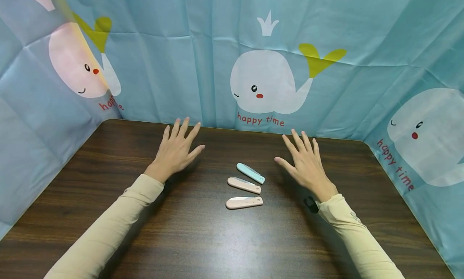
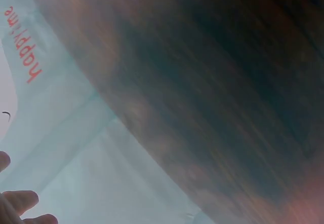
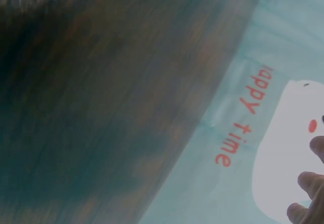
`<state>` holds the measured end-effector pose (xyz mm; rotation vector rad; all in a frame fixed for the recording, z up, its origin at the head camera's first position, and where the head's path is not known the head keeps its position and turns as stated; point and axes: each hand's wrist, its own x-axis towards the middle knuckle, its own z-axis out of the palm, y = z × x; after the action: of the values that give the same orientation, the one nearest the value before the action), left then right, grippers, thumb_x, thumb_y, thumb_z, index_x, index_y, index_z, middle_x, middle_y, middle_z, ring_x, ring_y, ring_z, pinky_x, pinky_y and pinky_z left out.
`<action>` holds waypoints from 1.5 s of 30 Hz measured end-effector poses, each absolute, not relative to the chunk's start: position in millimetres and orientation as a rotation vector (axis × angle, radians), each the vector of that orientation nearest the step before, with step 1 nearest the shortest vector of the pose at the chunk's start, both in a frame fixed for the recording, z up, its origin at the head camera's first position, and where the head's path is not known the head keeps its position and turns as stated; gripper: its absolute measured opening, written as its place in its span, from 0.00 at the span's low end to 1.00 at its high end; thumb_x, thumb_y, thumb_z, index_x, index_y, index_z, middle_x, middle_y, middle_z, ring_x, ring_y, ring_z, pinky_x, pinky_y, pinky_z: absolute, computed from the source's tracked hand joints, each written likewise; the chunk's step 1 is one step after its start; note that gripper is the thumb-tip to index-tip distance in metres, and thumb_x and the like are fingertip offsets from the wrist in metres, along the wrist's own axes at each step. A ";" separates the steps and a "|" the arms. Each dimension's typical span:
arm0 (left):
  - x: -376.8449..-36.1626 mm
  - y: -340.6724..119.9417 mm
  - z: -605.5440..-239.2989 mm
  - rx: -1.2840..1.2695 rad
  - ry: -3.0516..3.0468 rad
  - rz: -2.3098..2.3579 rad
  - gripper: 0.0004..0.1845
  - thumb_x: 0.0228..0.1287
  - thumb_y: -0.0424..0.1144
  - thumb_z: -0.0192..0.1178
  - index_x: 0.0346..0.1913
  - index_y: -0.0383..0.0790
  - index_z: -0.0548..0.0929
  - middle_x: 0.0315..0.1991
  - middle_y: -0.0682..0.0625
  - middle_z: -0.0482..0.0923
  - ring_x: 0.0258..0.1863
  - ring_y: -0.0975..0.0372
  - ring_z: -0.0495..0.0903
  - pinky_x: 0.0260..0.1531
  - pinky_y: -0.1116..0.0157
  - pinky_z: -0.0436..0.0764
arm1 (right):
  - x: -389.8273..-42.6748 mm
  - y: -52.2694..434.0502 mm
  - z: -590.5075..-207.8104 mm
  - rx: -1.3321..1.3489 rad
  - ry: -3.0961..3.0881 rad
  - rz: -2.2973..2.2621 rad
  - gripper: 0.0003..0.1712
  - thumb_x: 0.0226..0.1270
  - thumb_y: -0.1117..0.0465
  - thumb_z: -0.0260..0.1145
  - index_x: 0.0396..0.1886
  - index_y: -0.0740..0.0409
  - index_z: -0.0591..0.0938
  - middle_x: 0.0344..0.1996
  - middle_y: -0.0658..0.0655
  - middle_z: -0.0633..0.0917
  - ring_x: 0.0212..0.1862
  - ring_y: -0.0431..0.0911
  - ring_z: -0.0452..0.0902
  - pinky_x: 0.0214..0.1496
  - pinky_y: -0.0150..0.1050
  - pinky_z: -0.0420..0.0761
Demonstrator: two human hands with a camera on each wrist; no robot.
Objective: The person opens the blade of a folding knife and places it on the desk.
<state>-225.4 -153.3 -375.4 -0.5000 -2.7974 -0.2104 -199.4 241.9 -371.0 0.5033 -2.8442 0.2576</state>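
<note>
Three folded knives lie in a loose column on the dark wooden table (image 1: 195, 238). The farthest is a light blue folding knife (image 1: 250, 173); below it are a pink folding knife (image 1: 243, 185) and a nearer pink folding knife (image 1: 244, 203). Each shows a strip of blade along its handle. To their left, my left hand (image 1: 175, 150) is spread with fingers extended, holding nothing. My right hand (image 1: 306, 164) is spread likewise on the right side, apart from the knives. Only a few fingertips of each hand appear in the wrist views.
A light blue curtain (image 1: 163, 77) printed with white whales surrounds the table's back and sides. A dark band (image 1: 311, 205) shows at the right wrist, by the sleeve cuff.
</note>
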 end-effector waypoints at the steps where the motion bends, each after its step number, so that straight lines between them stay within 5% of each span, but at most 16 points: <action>1: -223.7 -152.5 -375.0 -0.505 -2.792 -0.212 0.38 0.72 0.60 0.51 0.79 0.50 0.54 0.78 0.36 0.49 0.77 0.38 0.49 0.70 0.34 0.52 | -197.7 241.5 -370.9 0.506 -2.842 0.260 0.46 0.71 0.32 0.54 0.79 0.48 0.56 0.80 0.60 0.50 0.80 0.63 0.40 0.75 0.67 0.40; 26: -184.6 -129.8 -363.7 -0.564 -2.830 -0.408 0.37 0.74 0.60 0.49 0.79 0.50 0.54 0.79 0.38 0.48 0.78 0.41 0.49 0.72 0.37 0.51 | -160.6 224.0 -365.5 0.652 -2.765 0.380 0.44 0.69 0.37 0.61 0.78 0.48 0.59 0.80 0.57 0.52 0.80 0.61 0.44 0.75 0.66 0.48; 45: -161.1 -112.4 -365.0 -0.654 -2.837 -0.498 0.37 0.73 0.58 0.52 0.78 0.49 0.56 0.75 0.37 0.58 0.73 0.41 0.61 0.70 0.37 0.57 | -141.0 205.0 -368.6 0.787 -2.782 0.424 0.42 0.67 0.40 0.64 0.76 0.48 0.63 0.79 0.56 0.56 0.80 0.58 0.46 0.76 0.64 0.50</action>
<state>-161.1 -112.4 -365.0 -0.6541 -2.8369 -0.4982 -141.0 205.0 -368.6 0.7866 -2.7818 0.4240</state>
